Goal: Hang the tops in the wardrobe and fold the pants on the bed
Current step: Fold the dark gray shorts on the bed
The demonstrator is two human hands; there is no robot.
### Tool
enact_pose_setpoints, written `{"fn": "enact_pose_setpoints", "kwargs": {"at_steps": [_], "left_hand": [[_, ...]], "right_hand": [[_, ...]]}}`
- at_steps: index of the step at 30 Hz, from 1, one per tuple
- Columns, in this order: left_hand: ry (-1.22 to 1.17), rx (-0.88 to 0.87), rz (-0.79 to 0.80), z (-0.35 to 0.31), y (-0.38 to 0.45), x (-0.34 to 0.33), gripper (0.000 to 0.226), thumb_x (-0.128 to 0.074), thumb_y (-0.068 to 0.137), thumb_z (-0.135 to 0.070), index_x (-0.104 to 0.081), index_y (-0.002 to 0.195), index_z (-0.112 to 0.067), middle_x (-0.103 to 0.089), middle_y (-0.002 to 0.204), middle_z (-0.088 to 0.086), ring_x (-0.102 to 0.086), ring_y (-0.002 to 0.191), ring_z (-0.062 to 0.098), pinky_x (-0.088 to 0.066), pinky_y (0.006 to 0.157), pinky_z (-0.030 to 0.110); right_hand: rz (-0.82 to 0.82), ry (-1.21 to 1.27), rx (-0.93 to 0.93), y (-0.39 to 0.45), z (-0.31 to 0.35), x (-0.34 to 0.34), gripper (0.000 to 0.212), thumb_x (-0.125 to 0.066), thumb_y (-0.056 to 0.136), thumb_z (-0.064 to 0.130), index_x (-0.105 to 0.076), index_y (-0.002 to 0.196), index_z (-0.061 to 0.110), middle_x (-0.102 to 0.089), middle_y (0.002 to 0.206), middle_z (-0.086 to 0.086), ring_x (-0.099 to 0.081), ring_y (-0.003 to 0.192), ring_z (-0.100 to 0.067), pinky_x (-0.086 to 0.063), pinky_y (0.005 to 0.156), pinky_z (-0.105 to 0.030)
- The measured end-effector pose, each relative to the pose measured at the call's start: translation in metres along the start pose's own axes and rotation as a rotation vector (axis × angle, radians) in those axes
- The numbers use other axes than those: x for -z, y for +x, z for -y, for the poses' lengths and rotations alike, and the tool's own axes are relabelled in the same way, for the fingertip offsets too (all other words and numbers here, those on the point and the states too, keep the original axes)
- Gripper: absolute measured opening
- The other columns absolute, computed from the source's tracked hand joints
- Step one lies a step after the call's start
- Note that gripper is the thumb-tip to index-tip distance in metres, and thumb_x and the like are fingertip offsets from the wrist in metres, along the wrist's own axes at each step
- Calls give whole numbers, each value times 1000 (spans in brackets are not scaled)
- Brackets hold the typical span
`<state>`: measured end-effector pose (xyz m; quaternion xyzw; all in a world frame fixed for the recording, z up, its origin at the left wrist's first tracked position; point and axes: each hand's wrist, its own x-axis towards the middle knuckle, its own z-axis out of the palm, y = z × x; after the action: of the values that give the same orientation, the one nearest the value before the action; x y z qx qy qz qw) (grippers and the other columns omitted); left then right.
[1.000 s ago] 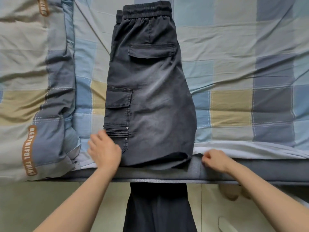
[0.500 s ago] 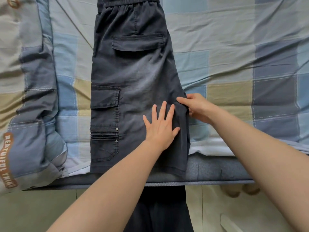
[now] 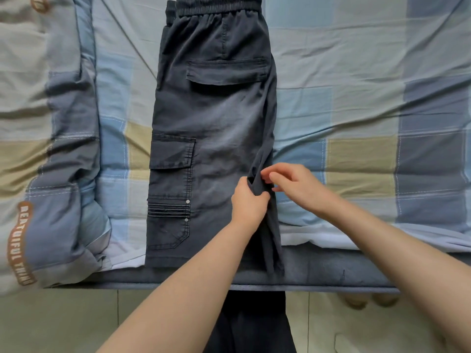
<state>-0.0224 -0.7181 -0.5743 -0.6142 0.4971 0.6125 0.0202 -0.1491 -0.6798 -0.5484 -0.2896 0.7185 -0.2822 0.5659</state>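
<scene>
Dark grey cargo shorts point(image 3: 214, 128) lie flat on the bed, folded lengthwise, waistband at the far end and hem at the near edge. A cargo pocket sits on the left side, a flap pocket higher up. My left hand point(image 3: 248, 202) grips a fold of the shorts' right edge about two thirds of the way down. My right hand point(image 3: 293, 184) is just beside it with fingers curled at the same fold, pinching the fabric from the right.
The checked blue, beige and grey bedsheet point(image 3: 356, 110) covers the bed. A rolled quilt point(image 3: 58, 174) with a brown lettered patch lies along the left. The mattress edge point(image 3: 331, 271) runs across the front, with tiled floor point(image 3: 63, 324) below.
My left hand has gone from lying flat on the shorts to gripping their right edge. My right hand has moved down to that same fold. The right edge is now gathered inward.
</scene>
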Motion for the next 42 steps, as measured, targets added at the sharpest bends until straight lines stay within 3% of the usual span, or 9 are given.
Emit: {"fn": "enact_pose_setpoints", "kwargs": {"at_steps": [5,11,13,17,20,24,31,38,42], "left_hand": [[-203,122,-38,20,17,44,8,-71,84,-11,-69,92,-10,-69,76,-3,-63,67,7,-49,54,15],[195,103,210,42,25,88,18,-68,87,-15,-62,75,-3,-56,61,6,-52,60,21,-54,73,36],[565,-129,368,45,19,109,13,-60,91,-18,-62,79,-14,-66,65,2,-61,59,16,-55,71,32],[1211,-1149,337,46,31,180,26,-45,89,-7,-68,101,-10,-70,100,8,-66,92,29,-54,76,38],[1462,-1394,373,46,53,236,49,-34,91,-2,-60,132,-10,-56,139,10,-52,130,32,-43,107,48],[1750,-1288,499,38,74,267,72,-27,83,-2,-26,153,-21,-29,158,6,-31,144,30,-27,115,49],[1588,-1091,635,23,84,259,55,-22,100,-13,-31,152,-27,-24,159,-4,-24,147,17,-17,118,29],[219,-146,631,-31,103,261,23,-57,94,-10,-74,98,-26,-74,103,-7,-69,92,9,-55,77,21],[-129,76,450,-27,126,261,22,-48,102,-21,-68,110,-18,-69,121,5,-70,97,11,-57,80,22]], "right_hand": [[208,-925,519,2,-14,0,57,-49,75,-9,-59,128,7,-55,136,-11,-45,133,-29,-36,110,-36],[232,-1500,897,16,-36,-13,49,-34,93,10,-47,141,12,-45,147,-9,-42,135,-29,-38,108,-48],[224,-1535,945,24,-39,-15,51,-32,94,7,-45,142,13,-46,146,-9,-43,134,-29,-39,107,-49],[175,-1564,1053,34,-41,-18,48,-34,96,1,-49,139,11,-52,140,-9,-51,128,-29,-44,100,-51],[113,-1508,1086,38,-43,-23,45,-35,97,0,-52,137,12,-56,137,-11,-54,124,-30,-45,98,-50],[151,-1437,1017,35,-44,-29,50,-35,94,5,-52,138,21,-53,138,-16,-52,125,-35,-44,101,-52],[444,-915,520,36,-33,-17,57,-43,89,8,-47,140,35,-27,155,8,-17,145,-10,-6,121,-32],[154,487,-203,63,1,6,36,-42,88,5,-77,84,8,-74,88,-5,-68,82,-13,-50,78,-29],[74,590,-500,83,4,24,37,-37,101,36,-63,82,19,-63,71,-7,-65,65,-22,-56,63,-25]]}}
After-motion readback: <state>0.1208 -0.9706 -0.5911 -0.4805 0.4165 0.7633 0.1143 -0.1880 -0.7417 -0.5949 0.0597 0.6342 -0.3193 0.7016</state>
